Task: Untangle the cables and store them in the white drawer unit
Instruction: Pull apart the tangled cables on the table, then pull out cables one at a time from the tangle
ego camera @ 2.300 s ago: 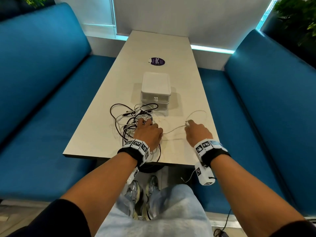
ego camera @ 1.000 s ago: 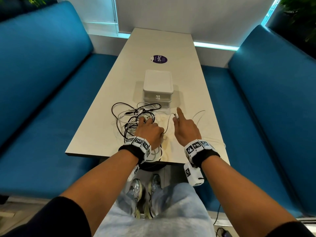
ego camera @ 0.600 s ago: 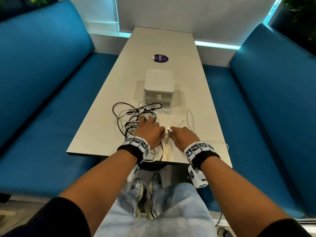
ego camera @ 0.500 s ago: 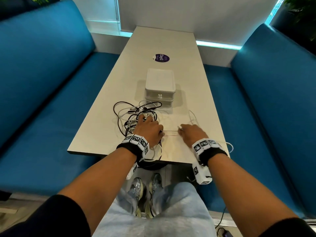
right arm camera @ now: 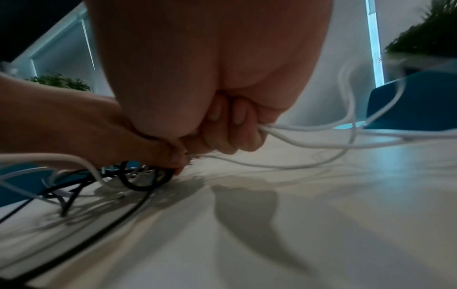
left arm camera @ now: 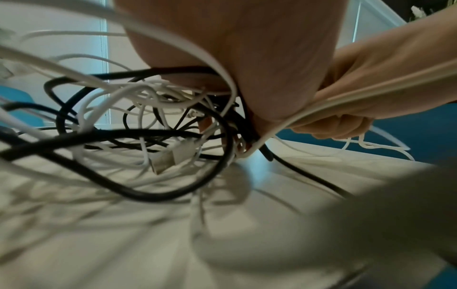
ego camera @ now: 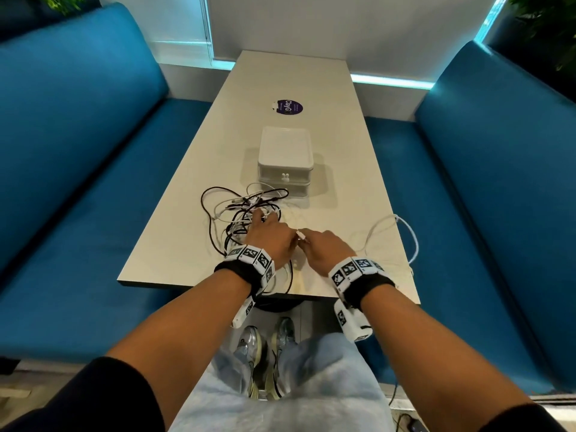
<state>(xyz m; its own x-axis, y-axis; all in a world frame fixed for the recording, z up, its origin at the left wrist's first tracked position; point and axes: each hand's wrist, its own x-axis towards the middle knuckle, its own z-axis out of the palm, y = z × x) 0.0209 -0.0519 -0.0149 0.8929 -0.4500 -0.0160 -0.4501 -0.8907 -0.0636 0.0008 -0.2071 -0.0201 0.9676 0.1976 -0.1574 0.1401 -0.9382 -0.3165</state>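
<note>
Cables point(ego camera: 246, 210), black and white, tangled in one heap on near end of table point(ego camera: 187, 232), just in front of white drawer unit point(ego camera: 285, 160) with drawers closed. Left hand point(ego camera: 269, 238) lying on top of heap, fingers reaching forward into it; from left wrist view, palm pressing down on black loops, USB plug point(left arm camera: 165, 161) lying under them, a flat white cable bent round heel of palm; whether fingers curl round anything, hidden. Right hand point(ego camera: 324, 247) close beside left, touching it at thumb side; from right wrist view, fingers point(right arm camera: 237, 117) curled tight round thin white cable point(ego camera: 402, 232), strands trailing out to right edge of table. Head view alone: small white connector tip point(ego camera: 300, 234) poking up between both hands. Near parts of both wrist views blurred. Purple round sticker point(ego camera: 290, 106) beyond drawer unit; blue benches point(ego camera: 93, 157) either side.
</note>
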